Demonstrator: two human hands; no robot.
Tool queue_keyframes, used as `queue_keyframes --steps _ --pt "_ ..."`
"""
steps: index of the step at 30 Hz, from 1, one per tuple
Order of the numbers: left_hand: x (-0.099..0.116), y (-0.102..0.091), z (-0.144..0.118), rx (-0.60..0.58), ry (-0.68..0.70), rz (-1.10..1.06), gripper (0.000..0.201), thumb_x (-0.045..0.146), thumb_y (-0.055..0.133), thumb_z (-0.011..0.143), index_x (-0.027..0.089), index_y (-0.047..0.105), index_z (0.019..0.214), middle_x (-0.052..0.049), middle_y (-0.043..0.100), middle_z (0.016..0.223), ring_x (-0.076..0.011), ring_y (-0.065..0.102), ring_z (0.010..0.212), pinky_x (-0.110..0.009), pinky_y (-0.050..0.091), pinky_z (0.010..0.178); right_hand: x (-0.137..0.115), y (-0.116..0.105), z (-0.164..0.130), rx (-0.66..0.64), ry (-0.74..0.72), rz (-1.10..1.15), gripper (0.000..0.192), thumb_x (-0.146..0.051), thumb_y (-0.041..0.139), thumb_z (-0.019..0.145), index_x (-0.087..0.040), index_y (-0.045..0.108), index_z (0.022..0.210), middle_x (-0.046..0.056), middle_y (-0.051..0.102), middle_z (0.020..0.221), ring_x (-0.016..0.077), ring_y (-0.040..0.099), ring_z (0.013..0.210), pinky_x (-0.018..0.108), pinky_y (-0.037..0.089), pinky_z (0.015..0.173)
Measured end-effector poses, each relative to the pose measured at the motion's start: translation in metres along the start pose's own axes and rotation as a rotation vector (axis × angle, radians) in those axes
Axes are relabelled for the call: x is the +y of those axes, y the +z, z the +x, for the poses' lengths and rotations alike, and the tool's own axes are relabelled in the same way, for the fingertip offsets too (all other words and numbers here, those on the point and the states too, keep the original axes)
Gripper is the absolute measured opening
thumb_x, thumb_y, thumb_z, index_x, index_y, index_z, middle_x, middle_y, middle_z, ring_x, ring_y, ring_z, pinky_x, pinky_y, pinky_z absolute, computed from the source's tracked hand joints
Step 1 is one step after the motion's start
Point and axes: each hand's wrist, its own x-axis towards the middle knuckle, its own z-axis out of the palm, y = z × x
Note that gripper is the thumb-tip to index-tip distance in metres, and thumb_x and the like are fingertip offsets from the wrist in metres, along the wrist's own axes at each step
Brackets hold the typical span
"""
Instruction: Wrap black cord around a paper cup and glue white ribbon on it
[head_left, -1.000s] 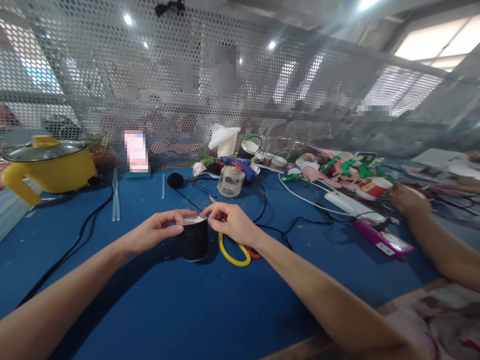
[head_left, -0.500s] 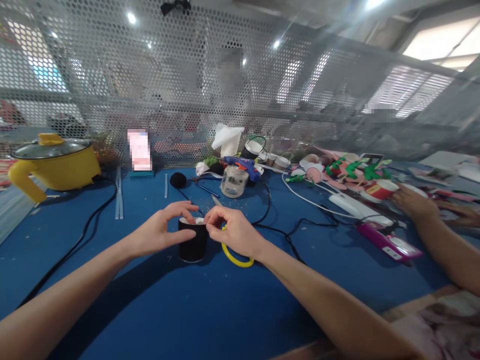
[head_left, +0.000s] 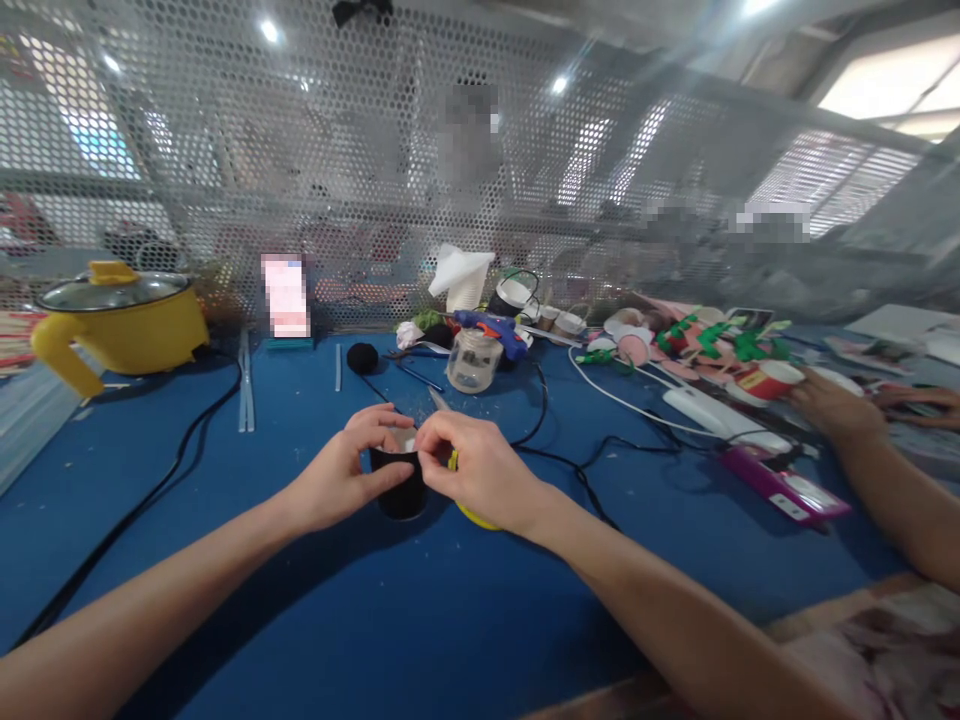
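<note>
Here both hands, left hand (head_left: pixel 341 480) and right hand (head_left: pixel 472 468), grip the matte black cylindrical cup (head_left: pixel 401 485).

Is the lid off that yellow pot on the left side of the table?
No, the yellow pot has its glass lid sitting on top, with a yellow knob in the middle.

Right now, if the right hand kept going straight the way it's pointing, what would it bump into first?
The right hand points leftward at the black cup, which its fingertips already seem to touch at the rim. Just past it is the left hand, gripping the cup's other side.
</note>
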Motion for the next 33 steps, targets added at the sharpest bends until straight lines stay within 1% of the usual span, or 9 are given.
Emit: queue_keyframes --steps 3,6,10,15,21,26,29,31,33 --pt "0.002 0.0 0.0 -0.004 -0.035 0.013 0.01 0.026 0.056 0.07 0.018 0.051 0.069 -0.013 0.056 0.112 -0.0278 0.036 0.121 -0.049 0.027 0.1 -0.002 0.002 0.0 -0.01 0.019 -0.01 0.015 -0.004 0.05 0.066 -0.017 0.046 0.06 0.0 0.053 0.064 0.0109 0.047 0.06 0.023 0.037 0.057" --pt "0.005 0.0 0.0 0.028 -0.026 0.035 0.01 0.026 0.056 0.069 0.018 0.05 0.072 -0.012 0.057 0.111 -0.0278 0.037 0.121 -0.048 0.028 0.099 -0.003 0.004 0.0 -0.007 0.015 -0.02 0.015 -0.005 0.05 0.066 -0.018 0.046 0.061 0.0 0.053 0.065 0.0111 0.048 0.061 0.023 0.037 0.057" --pt "0.008 -0.001 0.0 0.043 0.001 0.063 0.008 0.026 0.052 0.07 0.018 0.051 0.068 -0.011 0.058 0.108 -0.0278 0.039 0.119 -0.048 0.03 0.098 -0.006 0.004 -0.001 -0.022 -0.016 -0.037 0.015 -0.005 0.051 0.067 -0.018 0.046 0.062 0.0 0.054 0.065 0.0117 0.047 0.062 0.024 0.038 0.058" --pt "0.01 -0.002 0.0 0.042 -0.013 0.049 0.01 0.026 0.051 0.07 0.018 0.051 0.065 -0.012 0.059 0.106 -0.0279 0.04 0.118 -0.046 0.028 0.099 -0.007 0.004 -0.002 -0.013 -0.035 -0.022 0.014 -0.006 0.051 0.069 -0.018 0.047 0.063 0.0 0.054 0.064 0.0117 0.048 0.062 0.024 0.039 0.059" --pt "0.008 -0.004 0.0 0.009 -0.067 -0.051 0.012 0.027 0.053 0.071 0.018 0.05 0.063 -0.011 0.059 0.107 -0.0264 0.038 0.119 -0.045 0.026 0.099 -0.001 0.0 0.002 -0.02 -0.067 0.032 0.01 -0.01 0.05 0.076 -0.018 0.049 0.069 0.002 0.056 0.076 0.01 0.05 0.064 0.022 0.041 0.06" --pt "0.005 -0.006 0.001 -0.008 -0.118 -0.176 0.013 0.028 0.056 0.071 0.018 0.053 0.064 -0.009 0.057 0.112 -0.0259 0.038 0.12 -0.043 0.025 0.1 0.001 -0.008 0.009 -0.092 -0.082 -0.082 0.009 -0.013 0.049 0.08 -0.018 0.05 0.072 0.001 0.056 0.071 0.0112 0.05 0.063 0.024 0.04 0.061" --pt "0.006 -0.005 0.001 -0.021 -0.161 -0.3 0.014 0.03 0.058 0.07 0.018 0.053 0.063 -0.008 0.057 0.113 -0.0256 0.042 0.116 -0.041 0.028 0.097 -0.001 -0.013 0.016 -0.121 -0.148 -0.14 0.009 -0.013 0.049 0.081 -0.017 0.052 0.073 0.001 0.058 0.072 0.0123 0.051 0.067 0.025 0.04 0.064" --pt "0.006 -0.005 0.0 -0.032 -0.193 -0.349 0.016 0.031 0.06 0.068 0.018 0.053 0.062 -0.007 0.057 0.113 -0.0259 0.043 0.114 -0.04 0.03 0.096 -0.001 -0.016 0.023 -0.108 -0.181 -0.157 0.009 -0.012 0.049 0.081 -0.016 0.055 0.075 0.003 0.059 0.073 0.0131 0.052 0.07 0.026 0.041 0.066" --pt "0.007 -0.004 0.0 -0.036 -0.22 -0.375 0.018 0.032 0.061 0.067 0.017 0.053 0.061 -0.008 0.057 0.113 -0.0259 0.044 0.113 -0.04 0.03 0.096 0.0 -0.019 0.03 -0.067 -0.196 -0.147 0.007 -0.013 0.05 0.08 -0.014 0.057 0.079 0.006 0.06 0.08 0.0142 0.054 0.077 0.026 0.042 0.071"
